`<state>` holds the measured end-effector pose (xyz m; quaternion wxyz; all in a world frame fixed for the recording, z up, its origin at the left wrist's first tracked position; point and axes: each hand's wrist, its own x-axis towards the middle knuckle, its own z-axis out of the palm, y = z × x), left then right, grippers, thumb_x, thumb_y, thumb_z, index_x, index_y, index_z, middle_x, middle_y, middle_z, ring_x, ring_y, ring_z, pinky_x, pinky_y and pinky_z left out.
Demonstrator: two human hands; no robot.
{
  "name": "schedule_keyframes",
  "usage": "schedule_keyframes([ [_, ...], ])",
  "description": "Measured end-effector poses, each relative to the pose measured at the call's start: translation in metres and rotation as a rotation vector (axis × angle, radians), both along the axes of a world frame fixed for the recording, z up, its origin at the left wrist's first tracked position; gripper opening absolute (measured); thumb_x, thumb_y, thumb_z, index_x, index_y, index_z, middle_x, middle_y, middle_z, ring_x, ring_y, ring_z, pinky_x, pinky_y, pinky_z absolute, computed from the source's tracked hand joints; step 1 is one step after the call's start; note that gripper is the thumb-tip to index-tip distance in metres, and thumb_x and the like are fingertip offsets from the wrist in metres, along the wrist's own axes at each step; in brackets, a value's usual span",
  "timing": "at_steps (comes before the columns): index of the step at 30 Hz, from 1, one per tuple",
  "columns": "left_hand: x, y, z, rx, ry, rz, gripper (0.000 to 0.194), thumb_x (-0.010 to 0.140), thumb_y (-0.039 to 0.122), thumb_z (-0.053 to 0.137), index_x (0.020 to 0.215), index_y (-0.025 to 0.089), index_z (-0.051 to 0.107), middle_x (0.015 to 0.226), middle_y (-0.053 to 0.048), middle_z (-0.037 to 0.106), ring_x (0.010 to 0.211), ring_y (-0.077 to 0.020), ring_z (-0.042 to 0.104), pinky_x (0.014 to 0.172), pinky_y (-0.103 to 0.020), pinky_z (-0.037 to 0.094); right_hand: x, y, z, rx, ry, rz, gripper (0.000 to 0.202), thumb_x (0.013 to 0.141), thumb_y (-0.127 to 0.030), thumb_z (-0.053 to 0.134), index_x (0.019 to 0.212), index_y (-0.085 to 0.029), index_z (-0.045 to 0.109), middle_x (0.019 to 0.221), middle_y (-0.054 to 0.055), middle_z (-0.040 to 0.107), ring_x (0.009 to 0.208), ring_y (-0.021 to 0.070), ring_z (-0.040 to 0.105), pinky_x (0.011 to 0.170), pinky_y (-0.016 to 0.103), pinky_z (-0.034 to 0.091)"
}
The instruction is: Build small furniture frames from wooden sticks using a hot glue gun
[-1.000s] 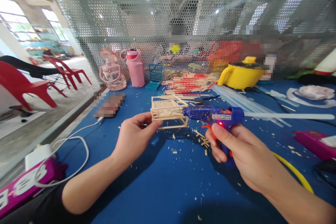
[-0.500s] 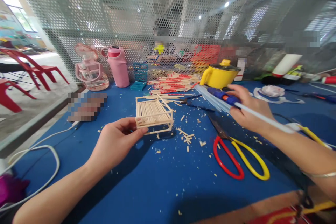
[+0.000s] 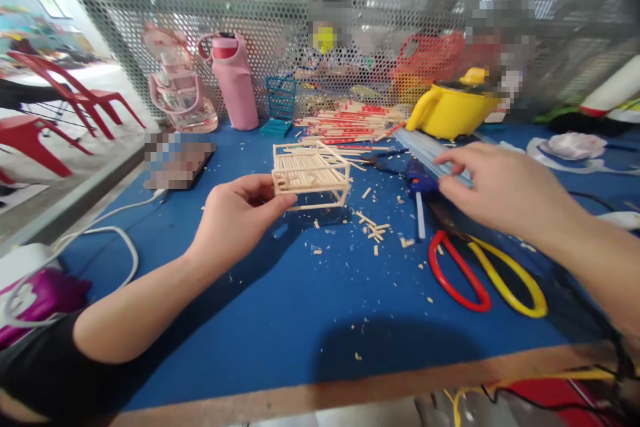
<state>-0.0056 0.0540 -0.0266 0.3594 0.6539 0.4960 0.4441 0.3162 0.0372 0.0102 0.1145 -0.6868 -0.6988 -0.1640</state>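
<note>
A small box-like frame of thin wooden sticks [image 3: 313,173] is pinched at its left end between the thumb and fingers of my left hand [image 3: 237,213], just above the blue table. My right hand [image 3: 493,187] hovers at the right with its fingers apart and nothing in them. Just left of its fingertips, a blue glue gun [image 3: 420,180] rests on the table, a whitish glue stick pointing out toward me. Below my right hand lie scissors [image 3: 463,270] with one red and one yellow handle. Short stick scraps [image 3: 373,227] are scattered right of the frame.
Behind the frame lies a pile of red-marked sticks [image 3: 350,123]. A teal small chair [image 3: 280,103], pink bottle [image 3: 235,83], clear bottle [image 3: 183,103] and yellow pot [image 3: 453,110] stand along the mesh. A phone [image 3: 183,163] and white cable [image 3: 133,247] are left.
My right hand has let go of the glue gun, which now lies on the table. The camera view has tilted down. My left hand still holds the stick frame.
</note>
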Motion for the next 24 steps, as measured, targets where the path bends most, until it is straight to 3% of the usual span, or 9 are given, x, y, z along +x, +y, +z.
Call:
schedule_keyframes([
  [2, 0.0, 0.001, 0.001, 0.005, -0.006, 0.018, 0.039, 0.073, 0.043, 0.072, 0.102, 0.017, 0.072, 0.091, -0.006, 0.075, 0.076, -0.0173, 0.065, 0.067, -0.026, 0.05, -0.033, -0.011, -0.001, -0.176, 0.066, 0.215, 0.017, 0.08, -0.026, 0.06, 0.085, -0.021, 0.075, 0.088, 0.005, 0.075, 0.08, 0.0225, 0.067, 0.071, 0.035, 0.046],
  [3, 0.0, 0.001, 0.002, 0.007, -0.01, 0.026, 0.039, 0.073, 0.043, 0.072, 0.102, 0.016, 0.072, 0.091, -0.006, 0.075, 0.076, -0.0172, 0.065, 0.067, -0.026, 0.05, -0.048, -0.015, -0.004, -0.269, 0.087, 0.293, 0.017, 0.082, -0.028, 0.059, 0.084, -0.024, 0.075, 0.087, 0.003, 0.075, 0.08, 0.0215, 0.068, 0.071, 0.034, 0.047],
  [7, 0.0, 0.002, 0.003, 0.0, -0.037, 0.018, 0.038, 0.074, 0.042, 0.071, 0.102, 0.017, 0.072, 0.093, -0.006, 0.075, 0.077, -0.0171, 0.066, 0.068, -0.026, 0.05, -0.083, -0.012, -0.023, -0.315, 0.102, 0.334, 0.02, 0.085, -0.027, 0.057, 0.09, -0.025, 0.076, 0.09, 0.002, 0.077, 0.083, 0.0231, 0.07, 0.068, 0.033, 0.049],
  [18, 0.002, 0.003, -0.001, -0.034, -0.077, -0.029, 0.037, 0.075, 0.041, 0.07, 0.103, 0.017, 0.071, 0.091, -0.006, 0.074, 0.081, -0.0192, 0.067, 0.072, -0.029, 0.051, -0.085, 0.002, -0.04, -0.3, 0.183, 0.42, 0.02, 0.087, -0.024, 0.055, 0.088, -0.024, 0.075, 0.09, 0.002, 0.076, 0.082, 0.0204, 0.069, 0.071, 0.03, 0.047],
  [21, 0.002, 0.003, -0.001, -0.036, -0.069, -0.024, 0.035, 0.075, 0.04, 0.069, 0.102, 0.017, 0.071, 0.087, -0.005, 0.074, 0.081, -0.0197, 0.067, 0.072, -0.029, 0.052, -0.089, -0.007, -0.036, -0.254, 0.148, 0.448, 0.019, 0.086, -0.022, 0.055, 0.084, -0.024, 0.074, 0.082, 0.001, 0.074, 0.074, 0.0186, 0.067, 0.064, 0.029, 0.044],
  [24, 0.002, 0.003, 0.0, -0.034, -0.07, -0.031, 0.036, 0.076, 0.04, 0.069, 0.103, 0.017, 0.071, 0.084, -0.004, 0.074, 0.08, -0.0197, 0.067, 0.071, -0.029, 0.051, -0.098, -0.017, -0.023, -0.087, 0.162, 0.544, 0.017, 0.086, -0.022, 0.055, 0.08, -0.023, 0.072, 0.074, 0.0, 0.071, 0.067, 0.015, 0.063, 0.061, 0.027, 0.04],
])
